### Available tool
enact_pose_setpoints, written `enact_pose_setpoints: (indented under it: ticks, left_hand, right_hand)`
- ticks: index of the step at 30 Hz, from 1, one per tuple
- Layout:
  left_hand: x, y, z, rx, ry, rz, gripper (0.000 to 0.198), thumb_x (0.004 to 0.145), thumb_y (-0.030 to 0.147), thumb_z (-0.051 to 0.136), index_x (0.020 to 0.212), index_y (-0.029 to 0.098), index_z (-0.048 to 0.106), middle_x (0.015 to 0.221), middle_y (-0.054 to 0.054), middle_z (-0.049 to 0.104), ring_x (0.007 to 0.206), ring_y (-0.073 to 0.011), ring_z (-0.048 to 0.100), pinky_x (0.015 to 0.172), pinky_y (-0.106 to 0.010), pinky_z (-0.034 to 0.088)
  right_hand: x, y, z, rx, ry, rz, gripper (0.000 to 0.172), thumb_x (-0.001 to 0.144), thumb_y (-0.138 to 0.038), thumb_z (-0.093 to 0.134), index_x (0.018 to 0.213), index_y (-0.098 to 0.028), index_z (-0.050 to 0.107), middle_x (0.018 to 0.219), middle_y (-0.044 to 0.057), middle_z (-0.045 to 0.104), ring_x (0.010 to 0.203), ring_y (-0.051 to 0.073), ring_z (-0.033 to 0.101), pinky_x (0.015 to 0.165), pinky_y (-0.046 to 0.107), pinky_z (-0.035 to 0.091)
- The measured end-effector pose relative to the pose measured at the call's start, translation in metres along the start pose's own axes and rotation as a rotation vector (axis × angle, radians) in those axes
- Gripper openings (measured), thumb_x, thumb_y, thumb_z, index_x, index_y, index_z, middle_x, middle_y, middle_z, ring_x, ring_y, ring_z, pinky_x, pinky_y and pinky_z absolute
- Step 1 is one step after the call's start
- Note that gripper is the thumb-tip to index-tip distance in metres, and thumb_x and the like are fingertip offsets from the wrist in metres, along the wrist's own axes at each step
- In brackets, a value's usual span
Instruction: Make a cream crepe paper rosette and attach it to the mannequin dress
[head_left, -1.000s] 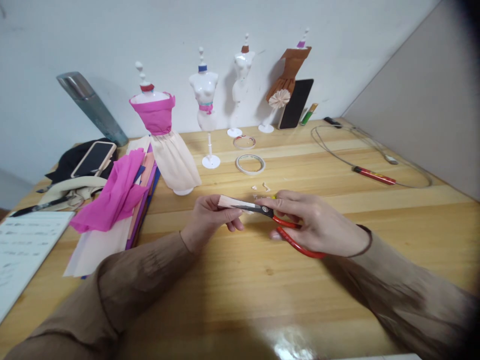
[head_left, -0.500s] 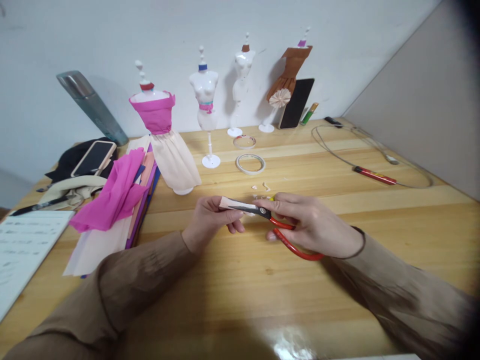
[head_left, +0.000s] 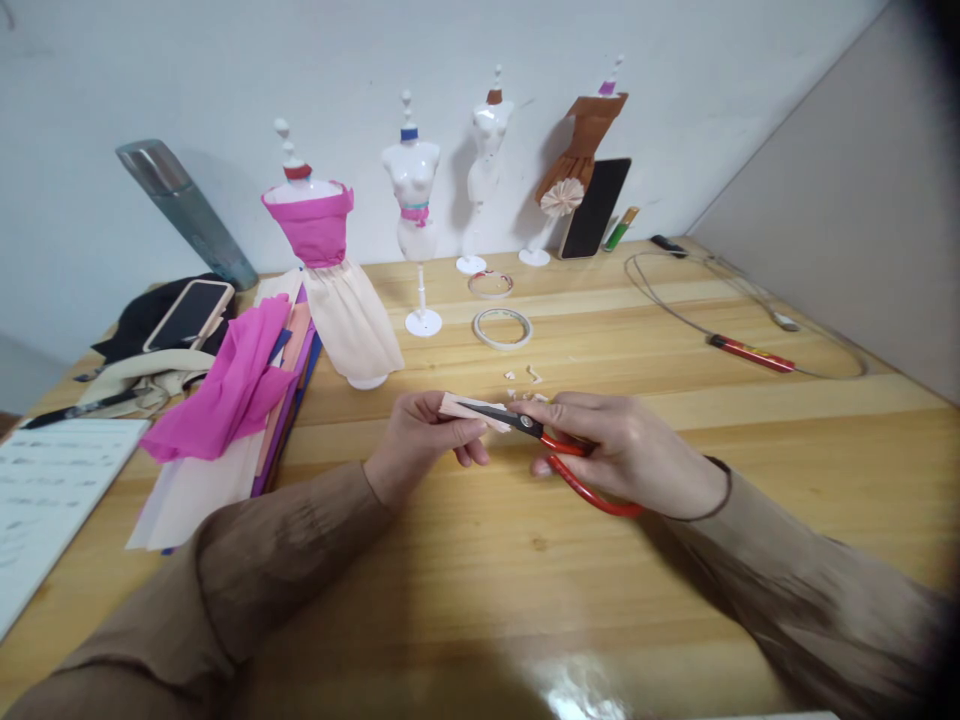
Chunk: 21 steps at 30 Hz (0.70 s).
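A: How is the strip held?

B: One end of the folded pale strip (head_left: 451, 405) is pinched in the left grip (head_left: 411, 440), between thumb and fingers. The red-handled scissors (head_left: 527, 424) are clasped in the right grip (head_left: 637, 445), the fingers being wrapped about the handles.

A: And how are the two laid?

B: The strip is stretched crosswise from the left grip, its free end being pointed toward the right one. The scissors are aimed back along it, tips toward the left hand, handles angled rightward and nearer the body.

A: Are the blades pressed together?

B: That cannot be told. One blade (head_left: 491, 411) is seen in front of the strip; the other may be hidden behind.

A: Farther out?

B: Pale scraps (head_left: 534, 375) are scattered on the bench (head_left: 540, 600); beyond, two tape rolls (head_left: 504, 345) are set one behind the other.
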<state>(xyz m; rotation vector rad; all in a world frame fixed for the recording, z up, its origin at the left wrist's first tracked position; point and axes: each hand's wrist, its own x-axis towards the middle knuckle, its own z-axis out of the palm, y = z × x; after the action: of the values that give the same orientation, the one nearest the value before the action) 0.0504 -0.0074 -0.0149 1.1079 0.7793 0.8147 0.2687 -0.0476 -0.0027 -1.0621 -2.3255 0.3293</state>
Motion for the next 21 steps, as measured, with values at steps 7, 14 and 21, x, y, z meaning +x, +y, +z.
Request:
enact_pose_setpoints:
  ticks: [7,14,21]
  left_hand:
    - [0.0018,-0.0031,-0.0004,-0.007,-0.013,0.001,0.021,0.061,0.029,0.079,0.063,0.012,0.068,0.049,-0.002,0.066,0.043,-0.0104,0.059,0.042,-0.018,0.044]
    - [0.0002,-0.0064,-0.0003,-0.003,-0.019,-0.009,0.022,0.061,0.031,0.08,0.062,0.012,0.068,0.05,-0.002,0.066,0.043,-0.0102,0.059,0.044,-0.019,0.045]
    - [0.0003,-0.0056,-0.0007,0.004,-0.015,-0.009,0.025,0.061,0.034,0.08,0.063,0.012,0.069,0.051,-0.003,0.067,0.044,-0.0106,0.059,0.044,-0.02,0.045]
  right_hand:
    - [0.0004,-0.0012,0.0017,-0.015,-0.007,-0.004,0.044,0.085,-0.032,0.061,0.126,-0.016,0.058,0.075,0.004,0.06,0.061,0.013,0.056,0.056,0.023,0.046]
    - [-0.0005,-0.0012,0.0062,-0.013,0.029,0.0,0.044,0.084,-0.031,0.062,0.126,-0.018,0.058,0.079,0.005,0.061,0.061,0.013,0.056,0.056,0.023,0.046]
    - [0.0,-0.0017,0.0041,0.005,-0.006,0.013,0.047,0.084,-0.033,0.062,0.129,-0.018,0.056,0.078,0.005,0.06,0.063,0.014,0.056,0.058,0.025,0.047]
